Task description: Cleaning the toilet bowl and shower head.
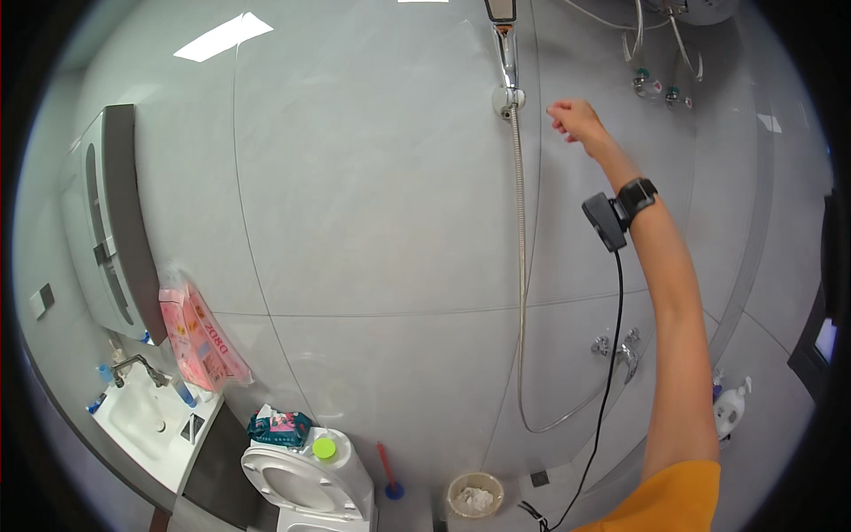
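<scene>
My right hand (576, 122) is raised high in front of the grey tiled wall, its fingers loosely curled with nothing visible in them. It is to the right of the shower holder (509, 103) and apart from it. The holder carries a chrome hand shower (503, 44), whose top runs out of the picture. From there a metal shower hose (520, 230) hangs down and loops toward the wall mixer tap (626, 355). On my right wrist sits a black strap with a dark box (606, 220) and a trailing cable. My left hand is out of the picture.
At lower left are a white sink (146, 417), a mirror cabinet (115, 226) and a pink plastic bag (197, 341). A toilet (310, 483) bears a wipes pack (280, 429) and a green lid (324, 449). A plunger (388, 474), a bin (474, 495) and a pump bottle (730, 408) stand low.
</scene>
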Action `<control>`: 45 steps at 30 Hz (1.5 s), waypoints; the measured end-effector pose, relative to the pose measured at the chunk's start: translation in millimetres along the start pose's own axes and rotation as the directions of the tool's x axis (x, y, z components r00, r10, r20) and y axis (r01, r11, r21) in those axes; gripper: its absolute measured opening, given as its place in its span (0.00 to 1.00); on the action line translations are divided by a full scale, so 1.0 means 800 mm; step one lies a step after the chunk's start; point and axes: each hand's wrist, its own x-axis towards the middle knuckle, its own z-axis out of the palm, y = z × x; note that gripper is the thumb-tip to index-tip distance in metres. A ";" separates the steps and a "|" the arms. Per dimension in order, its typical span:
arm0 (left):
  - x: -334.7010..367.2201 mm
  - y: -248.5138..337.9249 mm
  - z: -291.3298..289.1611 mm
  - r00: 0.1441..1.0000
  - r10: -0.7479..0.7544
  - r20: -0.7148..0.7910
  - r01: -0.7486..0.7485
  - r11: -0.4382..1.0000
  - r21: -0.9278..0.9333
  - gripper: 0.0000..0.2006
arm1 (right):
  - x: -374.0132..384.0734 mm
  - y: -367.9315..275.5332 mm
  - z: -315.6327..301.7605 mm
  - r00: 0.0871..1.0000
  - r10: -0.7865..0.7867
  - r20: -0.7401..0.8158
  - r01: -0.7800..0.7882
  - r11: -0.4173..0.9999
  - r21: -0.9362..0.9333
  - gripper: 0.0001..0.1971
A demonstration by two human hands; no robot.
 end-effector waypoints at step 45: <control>-0.356 -0.147 0.103 0.886 0.186 -0.426 -0.268 0.953 -0.142 0.13 | -0.726 0.057 0.178 0.519 -0.471 0.713 0.152 0.872 0.466 0.16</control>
